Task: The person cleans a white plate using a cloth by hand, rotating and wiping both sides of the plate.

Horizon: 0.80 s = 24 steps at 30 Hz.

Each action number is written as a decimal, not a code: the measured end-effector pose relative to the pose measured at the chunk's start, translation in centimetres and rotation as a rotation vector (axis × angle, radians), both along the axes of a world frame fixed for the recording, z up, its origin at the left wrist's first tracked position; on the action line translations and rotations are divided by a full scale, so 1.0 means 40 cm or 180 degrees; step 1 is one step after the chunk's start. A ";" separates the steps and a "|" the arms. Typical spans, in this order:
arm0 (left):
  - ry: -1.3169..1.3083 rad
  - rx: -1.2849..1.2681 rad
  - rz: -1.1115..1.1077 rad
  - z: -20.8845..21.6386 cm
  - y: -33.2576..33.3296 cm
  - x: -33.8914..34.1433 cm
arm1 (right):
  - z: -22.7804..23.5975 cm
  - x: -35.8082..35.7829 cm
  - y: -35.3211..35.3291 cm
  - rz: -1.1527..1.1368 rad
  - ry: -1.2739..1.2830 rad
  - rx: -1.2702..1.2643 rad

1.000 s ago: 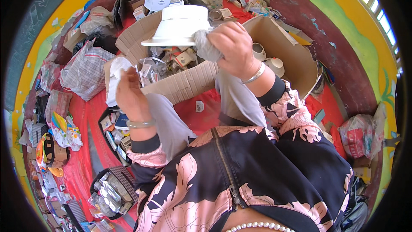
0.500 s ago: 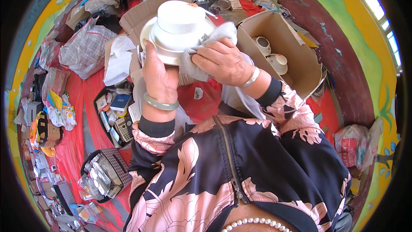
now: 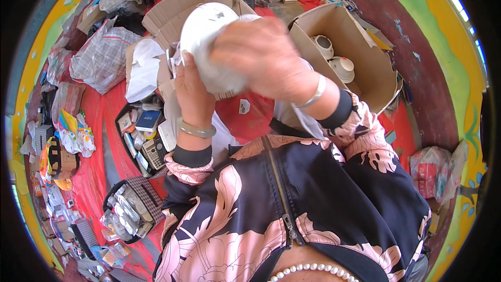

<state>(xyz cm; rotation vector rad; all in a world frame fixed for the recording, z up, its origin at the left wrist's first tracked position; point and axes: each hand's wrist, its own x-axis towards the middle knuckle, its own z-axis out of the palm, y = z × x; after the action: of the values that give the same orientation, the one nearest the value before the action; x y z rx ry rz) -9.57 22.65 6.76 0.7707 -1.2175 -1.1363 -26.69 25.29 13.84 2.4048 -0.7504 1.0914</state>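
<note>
My left hand [image 3: 193,86] holds a white, round, stepped device [image 3: 203,23] from its near left side; it looks like a smoke detector. The device is tilted, and its near part is hidden. My right hand [image 3: 263,57] lies over its right side, smeared by motion, with the grey-white cloth [image 3: 224,77] pressed between hand and device. To the right, an open cardboard box [image 3: 360,89] has two similar white round devices [image 3: 342,69] in it. Behind the held device stands another open cardboard box [image 3: 164,15], with white paper [image 3: 143,81] on its left flap.
At the left are a dark case [image 3: 141,167] of small items, a checkered container [image 3: 148,201] with plastic-wrapped pieces, and a woven bag [image 3: 104,57]. Red sheeting [image 3: 94,177] covers the floor. A clear bag [image 3: 433,169] lies far right.
The device has tipped so its round face turns upward and toward me. My right hand has swept up and left with the cloth, from the rim across the device.
</note>
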 end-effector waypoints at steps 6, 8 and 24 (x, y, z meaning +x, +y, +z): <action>-0.0384 -0.0364 0.0086 -0.006 0.023 -0.001 | -0.039 0.028 -0.021 0.0006 -0.0112 0.0236; -0.0478 -0.0267 0.0043 -0.012 0.026 0.018 | -0.042 0.006 -0.054 -0.0345 -0.0458 0.0306; 0.0605 0.0532 -0.0257 -0.033 0.007 0.015 | 0.123 -0.174 -0.103 -0.1224 -0.1957 0.0461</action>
<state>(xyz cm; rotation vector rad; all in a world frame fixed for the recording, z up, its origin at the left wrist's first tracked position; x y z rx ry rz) -8.97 22.95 5.43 0.7252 -1.0110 -1.3590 -33.67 21.16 18.75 1.8963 -1.4587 1.6568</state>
